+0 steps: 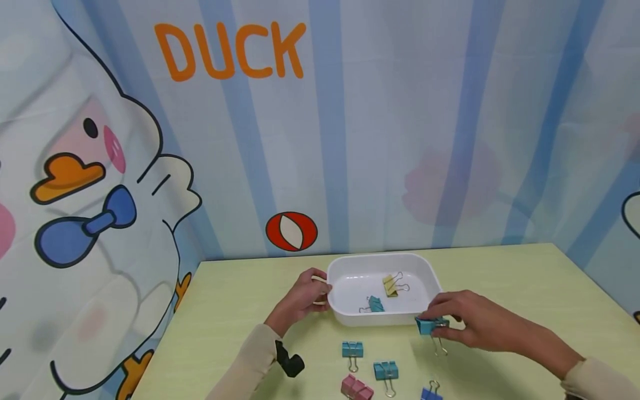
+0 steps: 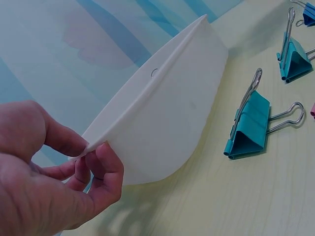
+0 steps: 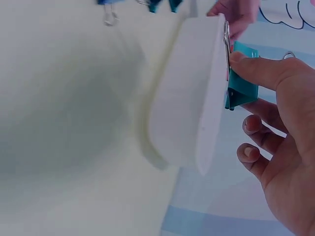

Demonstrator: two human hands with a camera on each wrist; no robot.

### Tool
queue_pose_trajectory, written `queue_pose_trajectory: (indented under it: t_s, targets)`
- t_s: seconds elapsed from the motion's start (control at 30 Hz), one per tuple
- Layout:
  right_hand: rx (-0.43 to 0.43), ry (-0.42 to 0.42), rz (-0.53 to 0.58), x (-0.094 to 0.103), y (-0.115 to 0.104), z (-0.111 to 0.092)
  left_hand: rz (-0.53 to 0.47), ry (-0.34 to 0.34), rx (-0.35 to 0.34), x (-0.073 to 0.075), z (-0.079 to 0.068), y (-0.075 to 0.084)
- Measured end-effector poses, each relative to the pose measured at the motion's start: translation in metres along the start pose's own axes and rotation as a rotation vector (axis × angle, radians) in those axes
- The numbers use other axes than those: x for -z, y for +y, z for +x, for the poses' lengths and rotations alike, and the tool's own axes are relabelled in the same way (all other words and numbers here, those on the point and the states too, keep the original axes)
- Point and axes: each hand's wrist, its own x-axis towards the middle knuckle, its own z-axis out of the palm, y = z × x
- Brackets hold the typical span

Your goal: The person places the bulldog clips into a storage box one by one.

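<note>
A white plastic tray (image 1: 310, 319) would be misplaced here, so its front wall (image 1: 380, 319) marks it near the back of the table. My left hand (image 1: 306, 293) pinches the tray's left rim between thumb and fingers. Between the thumb and fingers of my right hand (image 1: 465, 319) is a teal binder clip (image 3: 243, 78), held up at the tray's front right corner with its wire handles hanging. Inside the tray lie a yellow binder clip (image 1: 390, 285) and another teal clip (image 1: 375, 304).
On the table (image 1: 240, 311) in front of the tray are two teal binder clips, one left (image 1: 352, 349) and one right (image 1: 386, 370). A pink clip (image 1: 357, 388) and a blue clip (image 1: 431, 394) lie nearer. A printed curtain (image 1: 370, 139) stands behind.
</note>
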Motion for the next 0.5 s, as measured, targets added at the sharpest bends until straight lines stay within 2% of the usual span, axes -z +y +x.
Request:
queue_pose_trajectory:
  t_s: [0.27,0.5]
  targets:
    - [-0.039,0.046,-0.121,0.038,-0.006,0.030,0.010,0.009,0.006,0.000,0.000,0.001]
    - [-0.017,0.083,-0.177,0.058,-0.007,0.055,0.004,-0.007,-0.008,0.000,0.000,-0.001]
